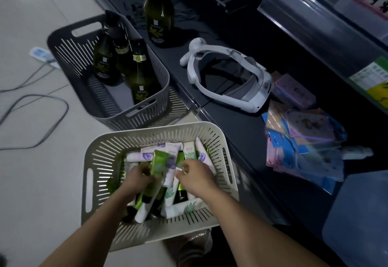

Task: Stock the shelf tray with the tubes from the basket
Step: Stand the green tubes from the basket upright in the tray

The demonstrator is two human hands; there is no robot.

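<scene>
Your left hand [138, 177] is gripping a green tube [160, 162] above the white basket [105, 161], which is sitting on the floor and holding the other tubes [182, 205]. Your right hand [196, 175] is curling its fingers just beside that tube; I cannot tell whether it is pinching anything. A white headset [257, 93] is lying on the dark shelf [241, 130].
</scene>
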